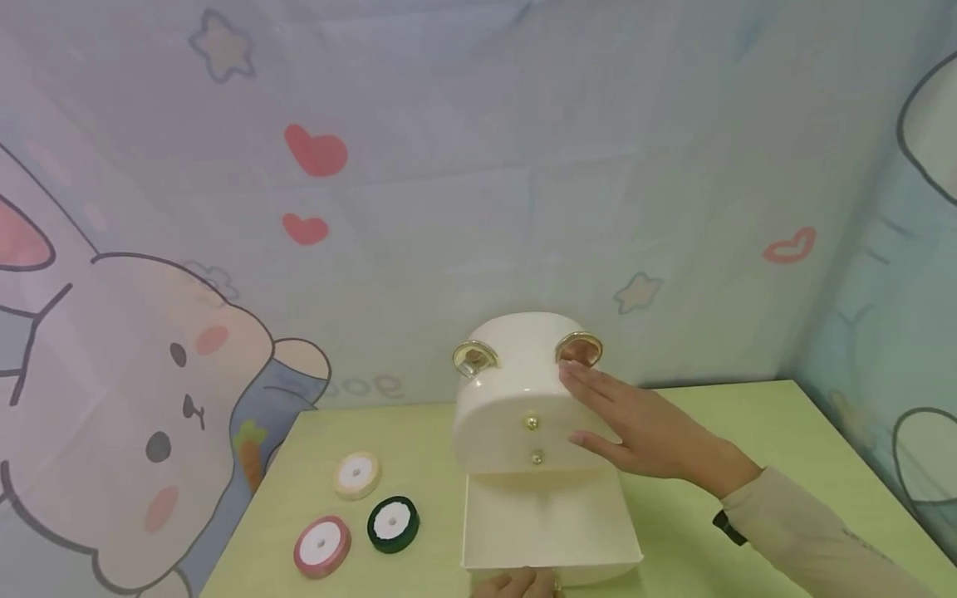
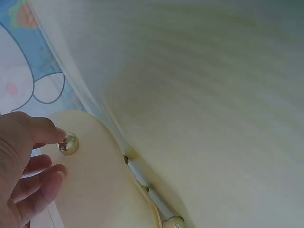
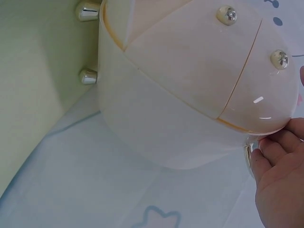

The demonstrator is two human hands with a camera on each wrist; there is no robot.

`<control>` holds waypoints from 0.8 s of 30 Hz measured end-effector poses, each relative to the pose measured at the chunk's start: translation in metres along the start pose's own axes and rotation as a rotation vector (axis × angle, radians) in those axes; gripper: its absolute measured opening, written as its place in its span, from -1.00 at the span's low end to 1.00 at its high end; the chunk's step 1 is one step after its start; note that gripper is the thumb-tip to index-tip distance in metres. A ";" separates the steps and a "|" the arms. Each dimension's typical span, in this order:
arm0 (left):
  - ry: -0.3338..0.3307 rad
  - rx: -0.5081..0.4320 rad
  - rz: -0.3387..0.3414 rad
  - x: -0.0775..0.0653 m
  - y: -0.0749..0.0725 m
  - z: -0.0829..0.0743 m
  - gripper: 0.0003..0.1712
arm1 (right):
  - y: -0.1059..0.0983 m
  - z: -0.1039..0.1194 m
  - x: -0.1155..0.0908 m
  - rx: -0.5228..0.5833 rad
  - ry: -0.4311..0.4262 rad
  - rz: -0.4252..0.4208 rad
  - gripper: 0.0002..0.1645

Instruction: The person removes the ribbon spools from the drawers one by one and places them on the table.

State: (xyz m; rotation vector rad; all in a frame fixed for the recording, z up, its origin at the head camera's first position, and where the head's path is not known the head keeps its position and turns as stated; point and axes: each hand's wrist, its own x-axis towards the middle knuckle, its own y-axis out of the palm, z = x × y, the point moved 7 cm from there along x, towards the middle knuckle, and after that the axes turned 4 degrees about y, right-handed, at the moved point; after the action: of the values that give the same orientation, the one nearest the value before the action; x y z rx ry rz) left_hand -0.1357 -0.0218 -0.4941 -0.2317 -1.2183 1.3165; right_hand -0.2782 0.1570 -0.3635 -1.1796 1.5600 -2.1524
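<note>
A cream box (image 1: 516, 448) with a rounded top, gold ear-shaped pieces and small gold knobs stands on the table. Its lowest drawer (image 1: 546, 519) is pulled out toward me. At the drawer's front, my left hand (image 1: 516, 585) is at the gold knob (image 2: 69, 144); one fingertip lies against it in the left wrist view, with the other fingers bent below. My right hand (image 1: 635, 419) rests on the upper right of the box, fingers extended, tips right by the right ear (image 1: 579, 347). The right wrist view shows that hand (image 3: 280, 161) at the box's edge, beside two more knobs.
Left of the box lie three ribbon rolls on the light green table (image 1: 718, 465): a cream roll (image 1: 357, 475), a pink roll (image 1: 322, 546) and a dark green roll (image 1: 393, 524). Behind hangs a printed cloth (image 1: 478, 208) with hearts and a rabbit.
</note>
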 end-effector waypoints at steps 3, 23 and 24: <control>0.084 0.014 -0.118 0.002 0.006 -0.002 -0.68 | 0.000 0.000 -0.002 0.001 -0.003 0.002 -0.04; 0.202 -0.101 0.197 0.011 0.013 0.011 -0.82 | -0.003 0.002 0.002 -0.008 -0.051 -0.049 -0.05; 0.205 -0.108 0.205 0.012 0.013 0.011 -0.82 | -0.003 0.002 0.002 -0.008 -0.052 -0.049 -0.05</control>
State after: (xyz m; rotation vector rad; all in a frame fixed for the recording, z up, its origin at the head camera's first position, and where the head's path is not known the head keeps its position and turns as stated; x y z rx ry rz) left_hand -0.1542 -0.0133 -0.4926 -0.5676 -1.1138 1.3663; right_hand -0.2770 0.1559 -0.3599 -1.2788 1.5356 -2.1296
